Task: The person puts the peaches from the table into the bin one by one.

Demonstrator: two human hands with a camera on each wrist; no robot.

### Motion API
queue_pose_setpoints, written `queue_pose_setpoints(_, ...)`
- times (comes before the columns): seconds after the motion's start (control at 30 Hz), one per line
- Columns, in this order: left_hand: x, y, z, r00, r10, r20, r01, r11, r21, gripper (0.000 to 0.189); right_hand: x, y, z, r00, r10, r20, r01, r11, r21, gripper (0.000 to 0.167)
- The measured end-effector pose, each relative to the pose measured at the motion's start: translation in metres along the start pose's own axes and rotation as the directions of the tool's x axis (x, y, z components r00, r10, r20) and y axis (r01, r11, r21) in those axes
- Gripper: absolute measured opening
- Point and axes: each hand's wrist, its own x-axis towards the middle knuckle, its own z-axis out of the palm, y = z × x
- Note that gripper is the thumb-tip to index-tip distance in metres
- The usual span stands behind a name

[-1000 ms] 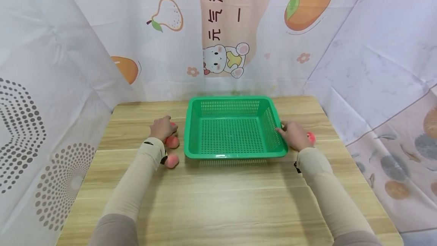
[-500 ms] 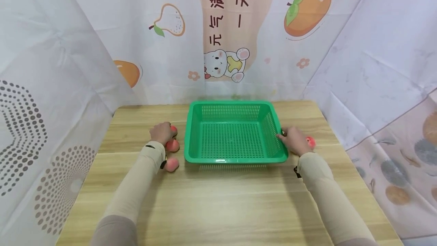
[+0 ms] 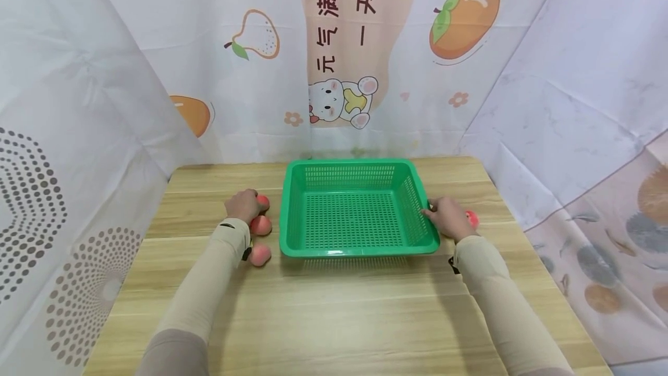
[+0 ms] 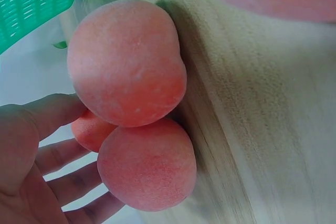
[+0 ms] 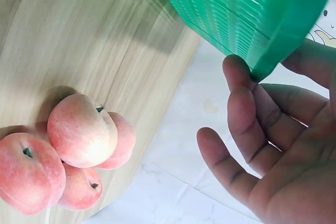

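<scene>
Hands part-curled: L hand (image 3: 243,206) has thumb & fingers round far peach (image 3: 263,202), R hand (image 3: 450,217) pinches green basket (image 3: 355,252) by its rim, prob. to steady it. Basket's btwn hands; on worktop (image 3: 334,318), two peaches (image 3: 261,226) nr L wrist, four peaches (image 5: 82,131) beside R hand.

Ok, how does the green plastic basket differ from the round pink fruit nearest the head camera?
The green plastic basket is rectangular and slotted; the round pink fruit has no slots. The basket dwarfs the fruit. The right hand grips the basket's rim; no hand grips the fruit.
</scene>
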Motion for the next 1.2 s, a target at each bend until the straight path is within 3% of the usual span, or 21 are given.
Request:
queue_pose_setpoints(0.23,-0.001,-0.001,-0.002,1.000,-0.003,-0.025,0.002,1.000,-0.011,0.039,0.000,0.000,0.002,0.999,0.046,0.007,-0.046,0.999,0.014,0.050)
queue_pose_setpoints(0.63,0.002,0.006,-0.010,0.995,0.025,-0.094,-0.034,0.995,-0.098,0.049,-0.003,0.004,0.007,0.997,0.075,-0.021,-0.074,0.996,0.047,0.051)
queue_pose_setpoints(0.97,0.001,0.019,-0.027,0.989,0.063,-0.136,-0.081,0.988,-0.134,0.050,-0.005,0.008,0.010,0.993,0.050,-0.105,-0.043,0.997,0.071,0.046)
queue_pose_setpoints(1.2,0.001,0.025,-0.037,0.977,0.101,-0.190,-0.127,0.983,-0.129,0.052,-0.004,0.007,0.010,0.992,0.073,-0.107,-0.066,0.995,0.071,0.047)
